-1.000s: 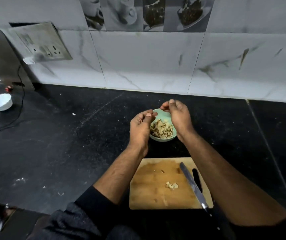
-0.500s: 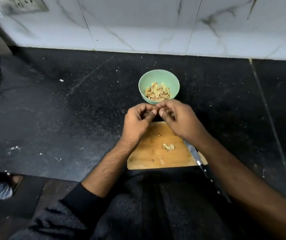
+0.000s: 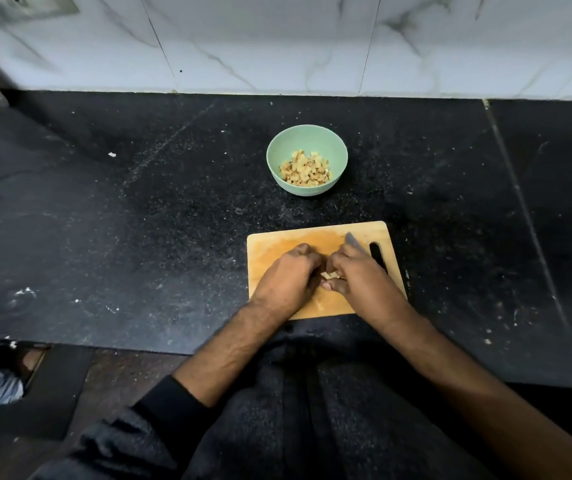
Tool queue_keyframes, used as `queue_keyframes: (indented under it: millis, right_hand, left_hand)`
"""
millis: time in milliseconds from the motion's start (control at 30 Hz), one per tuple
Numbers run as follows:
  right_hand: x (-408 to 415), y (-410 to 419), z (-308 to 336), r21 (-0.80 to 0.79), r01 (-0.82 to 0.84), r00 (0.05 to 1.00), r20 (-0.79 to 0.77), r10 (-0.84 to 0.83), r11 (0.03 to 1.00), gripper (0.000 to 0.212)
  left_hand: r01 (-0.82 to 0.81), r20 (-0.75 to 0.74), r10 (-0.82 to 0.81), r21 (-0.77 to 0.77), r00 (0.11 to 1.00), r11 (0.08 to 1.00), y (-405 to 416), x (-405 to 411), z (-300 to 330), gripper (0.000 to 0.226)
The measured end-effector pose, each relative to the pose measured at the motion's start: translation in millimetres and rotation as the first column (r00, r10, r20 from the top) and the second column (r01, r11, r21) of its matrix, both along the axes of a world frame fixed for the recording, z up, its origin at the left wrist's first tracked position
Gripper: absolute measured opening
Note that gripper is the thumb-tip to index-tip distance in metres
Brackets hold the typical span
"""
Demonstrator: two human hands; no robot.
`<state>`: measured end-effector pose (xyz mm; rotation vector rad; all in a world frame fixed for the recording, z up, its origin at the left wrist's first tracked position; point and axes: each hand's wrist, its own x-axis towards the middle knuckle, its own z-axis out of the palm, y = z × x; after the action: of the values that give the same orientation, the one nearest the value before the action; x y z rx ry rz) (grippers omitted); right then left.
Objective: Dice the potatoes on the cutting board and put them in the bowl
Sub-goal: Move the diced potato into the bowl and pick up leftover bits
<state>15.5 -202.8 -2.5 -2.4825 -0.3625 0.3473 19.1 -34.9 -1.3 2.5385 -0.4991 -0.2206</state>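
Cutting board (image 3: 270, 244): near counter edge, long axis left-right. On it: my left hand (image 3: 286, 278) and right hand (image 3: 360, 278), fingers curled together round few potato cubes (image 3: 330, 274) mid-board. Knife (image 3: 354, 240): tip toward far right corner. Bowl (image 3: 307, 136): beyond board, holds diced potato (image 3: 305, 171).

The cutting board (image 3: 277, 244) lies on the counter (image 3: 139, 237) at its near edge. Behind the board, apart from it, stands the bowl (image 3: 307, 140), with diced potato (image 3: 305, 172) in it. On the board, the left hand (image 3: 286, 277) and the right hand (image 3: 360, 275) sit side by side, a few potato pieces (image 3: 329, 274) between them. The knife (image 3: 355, 241) lies on the board's right part, mostly under the right hand. The wall (image 3: 277, 39) rises behind the counter, beyond the bowl.
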Motion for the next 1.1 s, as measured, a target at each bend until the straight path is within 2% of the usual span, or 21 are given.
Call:
queue_keyframes:
  millis: [100, 300, 533, 667, 833, 967, 1100]
  right_hand:
    - [9, -2, 7, 0.054, 0.031, 0.998, -0.05, -0.028, 0.998, 0.017]
    - [14, 5, 8, 0.071, 0.095, 0.995, -0.012, -0.095, 0.993, 0.021]
    - [20, 16, 19, 0.066, 0.084, 0.996, -0.015, -0.083, 0.994, 0.013]
    - [37, 21, 39, 0.106, 0.111, 0.994, -0.009, -0.111, 0.988, 0.018]
    - [67, 26, 73, 0.162, 0.123, 0.991, 0.037, -0.13, 0.979, 0.019]
    - [101, 25, 96, 0.206, 0.14, 0.977, 0.13, -0.169, 0.968, 0.02]
    - [143, 30, 107, 0.173, 0.129, 0.97, 0.183, -0.161, 0.976, 0.016]
  left_hand:
    - [-0.024, -0.011, 0.024, -0.019, 1.0, 1.0, -1, 4, -1, 0.011]
    - [-0.009, -0.04, 0.01, 0.025, 0.999, 1.0, 1, 10, 5, 0.005]
    - [-0.145, -0.13, 0.129, -0.122, 0.983, 0.982, 13, 19, 11, 0.012]
    - [-0.222, -0.072, 0.211, -0.237, 0.975, 0.946, 19, 28, 25, 0.009]
    - [-0.216, 0.0, 0.226, -0.298, 0.974, 0.93, 24, 56, 59, 0.011]
    - [-0.255, 0.059, 0.301, -0.388, 0.952, 0.885, 25, 86, 81, 0.008]
    - [-0.246, 0.142, 0.309, -0.346, 0.94, 0.906, 24, 124, 95, 0.003]
